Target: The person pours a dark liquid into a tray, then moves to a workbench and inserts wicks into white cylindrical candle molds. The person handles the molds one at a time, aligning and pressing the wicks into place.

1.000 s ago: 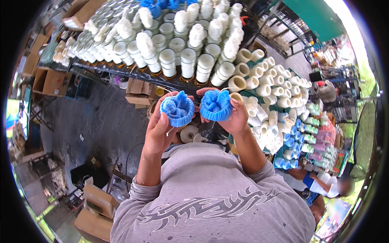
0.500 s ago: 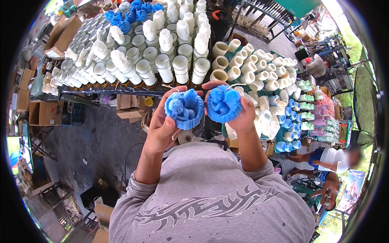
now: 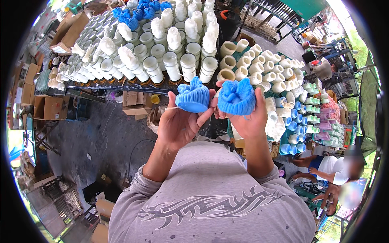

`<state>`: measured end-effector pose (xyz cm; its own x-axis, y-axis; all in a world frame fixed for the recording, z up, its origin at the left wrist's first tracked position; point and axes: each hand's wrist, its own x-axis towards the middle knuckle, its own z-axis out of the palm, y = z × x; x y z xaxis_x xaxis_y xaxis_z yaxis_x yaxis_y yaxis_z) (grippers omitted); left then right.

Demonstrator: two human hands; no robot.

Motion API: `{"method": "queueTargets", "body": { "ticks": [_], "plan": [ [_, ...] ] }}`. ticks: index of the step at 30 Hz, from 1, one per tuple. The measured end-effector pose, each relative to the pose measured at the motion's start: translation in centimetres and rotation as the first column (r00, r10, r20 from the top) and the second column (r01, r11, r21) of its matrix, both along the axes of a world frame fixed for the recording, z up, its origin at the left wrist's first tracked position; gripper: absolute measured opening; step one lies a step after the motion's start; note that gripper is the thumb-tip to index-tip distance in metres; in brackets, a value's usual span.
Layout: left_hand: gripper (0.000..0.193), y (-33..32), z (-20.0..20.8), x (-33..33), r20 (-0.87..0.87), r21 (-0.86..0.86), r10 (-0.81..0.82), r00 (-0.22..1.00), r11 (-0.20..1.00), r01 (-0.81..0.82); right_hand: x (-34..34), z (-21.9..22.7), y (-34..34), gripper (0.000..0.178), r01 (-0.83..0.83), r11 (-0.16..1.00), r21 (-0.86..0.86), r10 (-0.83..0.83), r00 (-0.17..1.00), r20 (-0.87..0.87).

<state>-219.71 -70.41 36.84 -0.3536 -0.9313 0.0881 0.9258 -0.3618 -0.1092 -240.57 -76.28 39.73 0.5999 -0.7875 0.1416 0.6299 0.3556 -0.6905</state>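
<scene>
Head view, hands (image 3: 214,121) still gripping blue pieces (image 3: 214,97), racks shifted lower

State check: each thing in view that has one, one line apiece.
left hand: shut on left blue knitted bundle, raised
right hand: shut on right blue knitted bundle, raised
white cups on the table: upright, in rows, some stuffed with white cloth
cardboard box on the floor: open

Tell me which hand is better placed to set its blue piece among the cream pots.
Right, probably. The right hand holds its blue piece just in front of the cream pots, while the left hand holds the other blue piece nearer the white cups.
</scene>
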Motion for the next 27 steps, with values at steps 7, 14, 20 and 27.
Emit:
{"method": "queueTargets", "body": {
  "ticks": [7, 14, 20, 27],
  "plan": [
    [0.082, 0.0, 1.0, -0.1, -0.075, 0.172, -0.01, 0.997, 0.985, 0.023, 0.9, 0.2, 0.2, 0.089, 0.019, 0.987, 0.158, -0.028, 0.998, 0.057],
    [0.069, 0.4, -0.5, 2.6, 0.448, 0.004, 0.275, 0.851, 0.951, -0.31, 1.5, -0.5, -1.2, 0.082, 0.088, 0.995, 0.041, -0.082, 0.988, -0.13],
    [0.071, 3.2, -3.9, 8.1, 0.69, -0.045, 0.443, 0.573, 0.816, -0.577, 6.1, 2.2, -7.3, 0.078, 0.036, 0.957, -0.287, -0.178, 0.856, -0.485],
    [0.061, 8.3, -6.0, 13.0, 0.844, -0.152, 0.452, 0.289, 0.718, -0.679, 24.4, 5.6, -26.6, 0.096, -0.285, 0.468, -0.836, -0.649, 0.531, -0.545]
  ]
}}
